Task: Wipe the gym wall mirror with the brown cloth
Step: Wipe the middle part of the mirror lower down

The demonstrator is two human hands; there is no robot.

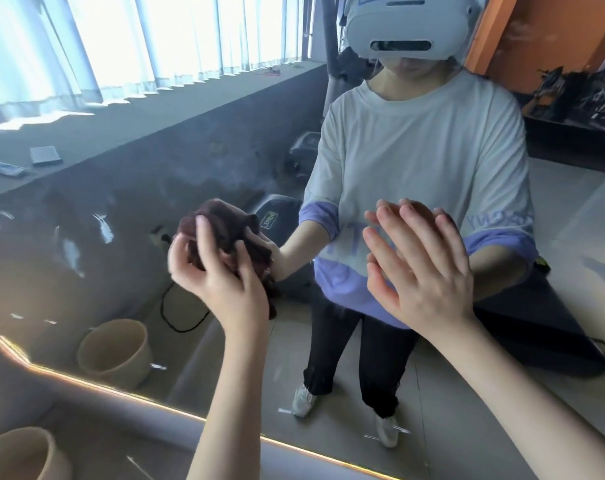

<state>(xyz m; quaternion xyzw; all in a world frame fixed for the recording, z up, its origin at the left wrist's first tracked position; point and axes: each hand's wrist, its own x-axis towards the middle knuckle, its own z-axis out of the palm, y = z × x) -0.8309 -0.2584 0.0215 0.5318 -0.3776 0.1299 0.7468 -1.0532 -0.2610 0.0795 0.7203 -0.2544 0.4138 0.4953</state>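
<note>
Gripping brown cloth (225, 233) against mirror (96, 216), left hand (218, 271); right hand (419, 268) flat.

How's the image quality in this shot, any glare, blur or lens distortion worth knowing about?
Head view: the curtained windows at upper left are blown out white; smears on the mirror catch light as bright streaks; the mirror's lit bottom edge bows, a wide-angle effect; the left hand gripping the brown cloth looks slightly motion-blurred, the right hand sharper.

Brown cloth (231, 223) partly behind the left hand (218, 282) — beige bucket (48, 450) half out of frame, bottom left.
</note>
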